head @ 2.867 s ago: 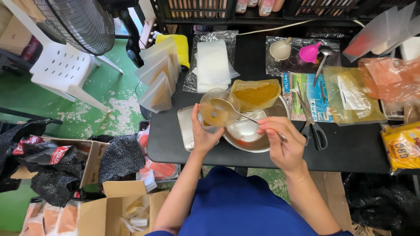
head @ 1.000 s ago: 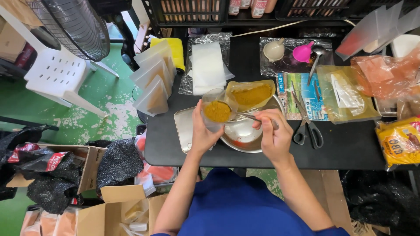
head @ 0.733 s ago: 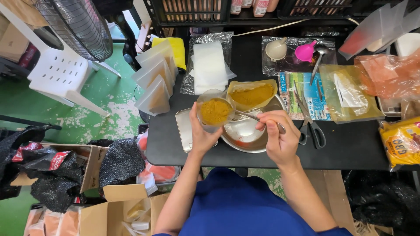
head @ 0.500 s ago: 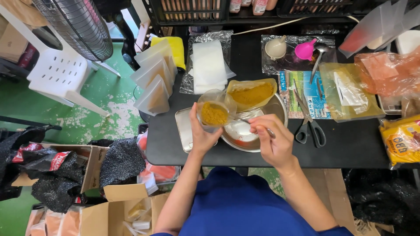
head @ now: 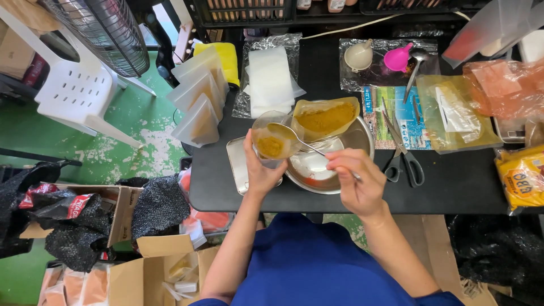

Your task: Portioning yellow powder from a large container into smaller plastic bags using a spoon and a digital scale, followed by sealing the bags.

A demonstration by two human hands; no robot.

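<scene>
Head view: left hand (head: 262,170) clasps a light, crushable clear cup (head: 273,141) low around its wall, while right hand (head: 357,181) pinches a stiff spoon (head: 294,139) by its handle.

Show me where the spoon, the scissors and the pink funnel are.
spoon (head: 281,131), head view, on its bowl over the clear cup.
scissors (head: 406,164), head view, on the black handles.
pink funnel (head: 398,58), head view, on its wide cone.
</scene>
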